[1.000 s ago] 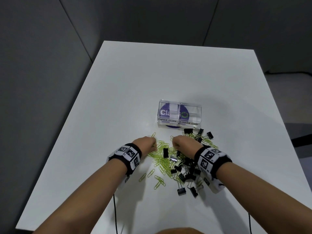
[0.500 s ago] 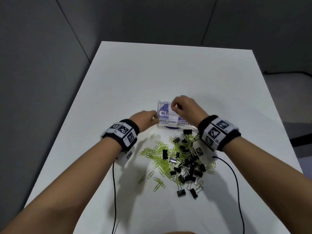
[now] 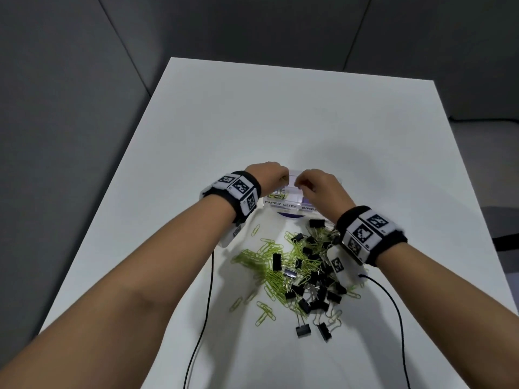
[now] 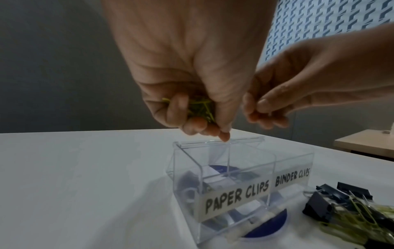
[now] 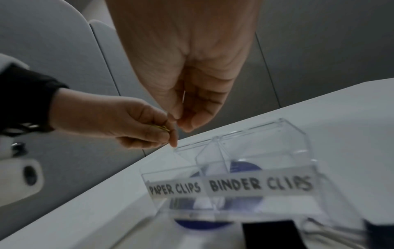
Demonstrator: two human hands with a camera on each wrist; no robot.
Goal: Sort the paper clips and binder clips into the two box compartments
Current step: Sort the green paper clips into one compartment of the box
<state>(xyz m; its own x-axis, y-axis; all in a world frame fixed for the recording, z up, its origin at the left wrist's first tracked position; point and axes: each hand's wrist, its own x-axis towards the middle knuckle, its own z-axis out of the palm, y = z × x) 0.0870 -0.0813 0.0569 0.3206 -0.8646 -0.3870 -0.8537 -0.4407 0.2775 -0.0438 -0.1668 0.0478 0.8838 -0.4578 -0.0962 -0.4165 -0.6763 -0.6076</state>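
white bench (image 3: 196, 141) has lots of bare surface on the left side & toward the far edge; its left edge runs diagonally along grey wall panels (image 3: 70, 108), well apart from everything. left hand (image 3: 266, 175) hovers over the left end of the clear box (image 4: 234, 168), fingers (image 4: 177, 107) curled round a bunch of yellow-green paper clips (image 4: 200, 107), thumb tip just at the box's far rim over the compartment labelled "paper clips"; head view shows a few yellow clips already lying in that compartment. right hand (image 3: 317, 186) sits just beside the left, over the middle of the box, fingertips (image 5: 185, 124) drawn close together w/ thumb; cannot tell if they pinch anything. box stands on a blue disc (image 4: 266, 229), right compartment labelled "binder clips"; its contents not clear. near side of the box: mixed pile (image 3: 295, 270) of yellow-green paper clips & black binder clips (image 3: 303, 331), starting just beside the box front & spreading toward the person, a few strays on the left & near fringe. black cables (image 3: 207, 304) trail from both wrist bands across the bench toward the near edge. right of the pile there's a strip of bare bench to the right edge. vs 0.5 s ago: left hand was short of the box's left end, now over the paper-clip compartment; right hand was already at the box top & has shifted only a bit; pile looks the same. 1 s ago both hands were down in the pile.
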